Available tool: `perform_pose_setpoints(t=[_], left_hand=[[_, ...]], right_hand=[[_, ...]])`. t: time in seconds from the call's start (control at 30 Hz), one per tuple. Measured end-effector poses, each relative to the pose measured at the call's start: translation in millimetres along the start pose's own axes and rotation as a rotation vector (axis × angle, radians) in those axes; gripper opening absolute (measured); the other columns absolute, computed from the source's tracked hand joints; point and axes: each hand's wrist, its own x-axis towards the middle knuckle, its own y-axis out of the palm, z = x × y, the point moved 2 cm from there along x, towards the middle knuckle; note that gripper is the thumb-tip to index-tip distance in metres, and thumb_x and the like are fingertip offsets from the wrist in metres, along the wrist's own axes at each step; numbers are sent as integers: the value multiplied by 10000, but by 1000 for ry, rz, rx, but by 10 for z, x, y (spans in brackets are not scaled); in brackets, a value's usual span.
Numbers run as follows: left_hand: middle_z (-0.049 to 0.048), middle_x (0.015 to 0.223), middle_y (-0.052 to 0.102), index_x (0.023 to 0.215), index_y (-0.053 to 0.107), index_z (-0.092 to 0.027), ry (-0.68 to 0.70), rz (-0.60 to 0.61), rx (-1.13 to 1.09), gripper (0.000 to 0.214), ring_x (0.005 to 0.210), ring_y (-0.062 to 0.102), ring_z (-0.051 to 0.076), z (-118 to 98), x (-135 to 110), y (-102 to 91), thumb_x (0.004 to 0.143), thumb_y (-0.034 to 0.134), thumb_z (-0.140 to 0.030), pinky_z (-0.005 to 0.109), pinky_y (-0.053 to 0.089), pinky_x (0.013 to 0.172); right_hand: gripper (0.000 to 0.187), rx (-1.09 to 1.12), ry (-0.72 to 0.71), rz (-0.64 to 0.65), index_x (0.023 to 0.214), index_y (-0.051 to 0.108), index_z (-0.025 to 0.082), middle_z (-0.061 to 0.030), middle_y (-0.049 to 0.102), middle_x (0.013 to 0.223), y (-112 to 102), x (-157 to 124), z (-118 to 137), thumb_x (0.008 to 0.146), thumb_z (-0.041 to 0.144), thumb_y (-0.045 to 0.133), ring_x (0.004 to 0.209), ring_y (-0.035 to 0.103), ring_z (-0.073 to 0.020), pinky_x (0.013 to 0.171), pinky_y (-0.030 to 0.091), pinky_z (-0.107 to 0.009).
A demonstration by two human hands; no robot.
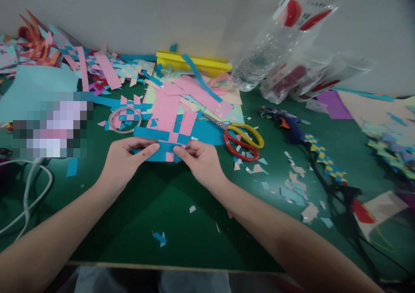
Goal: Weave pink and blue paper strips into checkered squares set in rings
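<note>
Paper weaving at a green worktop (145, 206), near to far. Close to the front edge lies a small blue paper scrap (160, 238). Beyond it, a pink-and-blue woven paper piece (167, 147) is held above the worktop between the two hands. The left hand (128, 157) has its grip clamped on the piece's left part, thumb on the front face, fingers largely hidden behind. The right hand (205, 161) has its grip clamped likewise on the right part, its thumbtip near the left one. At left, a white cable (26, 198) loops on the surface; at right, pale paper snippets (296, 183) lie scattered. Farther back are a tape roll (124, 132), to the left of the piece, and scissors (225, 128) with one red and one yellow handle, to its right. Behind these, pink strips (165, 107) overlap other sheets before a folded yellow paper (194, 64). Rearmost, a clear plastic bottle (269, 55) leans beside plastic cups (320, 68) near the grey wall (129, 7).
</note>
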Motion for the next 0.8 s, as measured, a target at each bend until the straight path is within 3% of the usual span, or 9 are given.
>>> perform_pose_setpoints(t=[0.43, 0.8], left_hand=[[18, 767, 727, 767, 742, -219, 45, -2, 70, 212, 740, 661, 197, -21, -33, 23, 695, 746, -418, 319, 531, 714], [18, 847, 730, 809, 735, -232, 62, -19, 10, 223, 840, 656, 204, -31, -51, 39, 705, 733, -430, 315, 523, 771]], right_hand=[[524, -43, -38, -13, 512, 387, 209, 56, 342, 494, 11, -25, -13, 713, 630, 626, 500, 317, -79, 451, 269, -231], [616, -62, -80, -57, 478, 245, 217, 80, 205, 481, -7, -24, -6, 697, 638, 639, 484, 188, -63, 451, 202, -240]])
